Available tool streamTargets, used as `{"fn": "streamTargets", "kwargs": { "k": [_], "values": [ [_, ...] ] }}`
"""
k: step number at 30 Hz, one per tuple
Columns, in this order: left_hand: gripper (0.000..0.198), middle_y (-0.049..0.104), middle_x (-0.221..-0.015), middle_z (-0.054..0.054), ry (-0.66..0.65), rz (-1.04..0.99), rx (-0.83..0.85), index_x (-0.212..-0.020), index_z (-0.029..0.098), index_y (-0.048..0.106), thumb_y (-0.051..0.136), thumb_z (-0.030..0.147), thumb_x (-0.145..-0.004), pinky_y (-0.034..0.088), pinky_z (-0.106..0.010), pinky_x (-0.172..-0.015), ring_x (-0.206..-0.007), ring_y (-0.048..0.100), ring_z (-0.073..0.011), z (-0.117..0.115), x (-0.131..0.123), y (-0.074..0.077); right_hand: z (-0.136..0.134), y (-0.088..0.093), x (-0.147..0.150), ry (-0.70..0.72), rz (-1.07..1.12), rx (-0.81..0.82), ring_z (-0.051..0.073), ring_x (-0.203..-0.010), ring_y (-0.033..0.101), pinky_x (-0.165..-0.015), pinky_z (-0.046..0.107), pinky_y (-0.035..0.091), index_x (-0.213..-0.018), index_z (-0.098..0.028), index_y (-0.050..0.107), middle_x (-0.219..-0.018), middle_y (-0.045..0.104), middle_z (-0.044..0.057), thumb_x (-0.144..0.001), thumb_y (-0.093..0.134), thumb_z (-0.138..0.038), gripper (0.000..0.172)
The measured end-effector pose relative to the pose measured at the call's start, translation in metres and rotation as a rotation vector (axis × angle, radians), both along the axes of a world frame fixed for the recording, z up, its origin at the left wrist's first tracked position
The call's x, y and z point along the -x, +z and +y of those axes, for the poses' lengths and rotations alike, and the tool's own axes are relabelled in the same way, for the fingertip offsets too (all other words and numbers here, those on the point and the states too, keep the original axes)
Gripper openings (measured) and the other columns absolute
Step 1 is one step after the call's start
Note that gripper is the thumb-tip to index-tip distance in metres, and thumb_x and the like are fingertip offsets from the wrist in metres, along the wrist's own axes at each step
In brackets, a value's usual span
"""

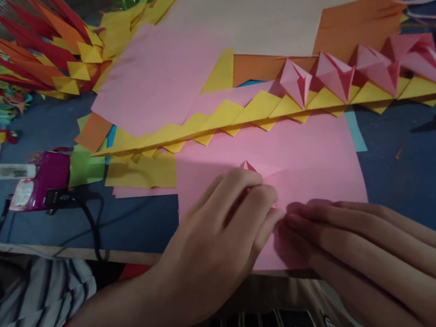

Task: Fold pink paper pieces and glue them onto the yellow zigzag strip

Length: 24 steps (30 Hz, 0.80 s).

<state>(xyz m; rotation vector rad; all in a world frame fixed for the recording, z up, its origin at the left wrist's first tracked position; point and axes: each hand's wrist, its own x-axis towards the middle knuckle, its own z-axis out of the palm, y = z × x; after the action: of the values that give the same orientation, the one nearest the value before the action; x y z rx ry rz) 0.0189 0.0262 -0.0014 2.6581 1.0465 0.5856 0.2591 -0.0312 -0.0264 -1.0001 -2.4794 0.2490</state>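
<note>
My left hand (228, 220) is closed on a small piece of folded pink paper (246, 165), most of it hidden behind the fingers. Close by, my right hand (348, 241) has its fingers long and pressed together, their tips meeting the same piece by my left fingertips. Its thumb is hidden. Both hands are over a flat pink sheet (317, 162). Beyond them a long strip of folded yellow paper (221, 120) slants up to the right, with several folded pink paper points (296, 83) along its upper side.
Red, orange and yellow folded paper spikes (53, 37) stand at the far left. A purple box (52, 174), a white marker-like stick (3, 171) and a black cable (87, 213) lie at left. Orange paper (359, 28) and another pink sheet (161, 72) lie at the back.
</note>
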Motion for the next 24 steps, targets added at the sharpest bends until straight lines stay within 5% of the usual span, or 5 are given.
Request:
{"fn": "streamTargets", "kwargs": {
  "k": [4,13,17,24],
  "values": [
    [0.024,0.077,-0.127,-0.005,-0.136,0.081,-0.157,-0.128,0.012,0.073,0.064,0.02,-0.108,0.056,-0.034,-0.096,-0.115,0.067,-0.0206,-0.02,0.017,-0.005,0.0,0.0,0.0,0.027,0.042,-0.024,0.03,-0.144,0.057,-0.132,0.046,0.039,-0.131,-0.01,0.07,-0.138,0.073,0.008,-0.103,0.056,-0.01,0.032],
    [0.043,0.084,-0.124,-0.001,0.014,0.269,-0.509,-0.131,0.01,0.079,0.073,0.043,-0.105,0.045,-0.042,-0.087,-0.102,0.063,-0.0262,-0.033,0.037,-0.005,-0.001,-0.006,-0.002,-0.036,0.075,0.014,0.024,-0.135,0.062,-0.117,0.041,0.052,-0.137,-0.016,0.067,-0.141,0.073,0.003,-0.106,0.056,-0.01,0.033],
    [0.045,0.083,-0.128,-0.003,-0.004,0.158,-0.46,-0.136,0.01,0.075,0.073,0.043,-0.106,0.048,-0.041,-0.091,-0.104,0.065,-0.0249,-0.041,0.028,-0.015,0.001,-0.009,0.0,-0.025,0.01,-0.063,0.026,-0.127,0.062,-0.11,0.042,0.052,-0.125,-0.015,0.071,-0.132,0.072,0.007,-0.106,0.056,-0.011,0.025],
    [0.046,0.081,-0.132,-0.004,0.051,0.158,-0.39,-0.138,0.011,0.074,0.064,0.046,-0.109,0.047,-0.041,-0.094,-0.106,0.069,-0.0247,-0.046,0.023,-0.024,-0.003,-0.006,0.007,-0.032,-0.026,-0.129,0.031,-0.121,0.062,-0.105,0.047,0.054,-0.127,-0.008,0.071,-0.128,0.07,0.014,-0.096,0.058,-0.004,0.034]
  ]
}}
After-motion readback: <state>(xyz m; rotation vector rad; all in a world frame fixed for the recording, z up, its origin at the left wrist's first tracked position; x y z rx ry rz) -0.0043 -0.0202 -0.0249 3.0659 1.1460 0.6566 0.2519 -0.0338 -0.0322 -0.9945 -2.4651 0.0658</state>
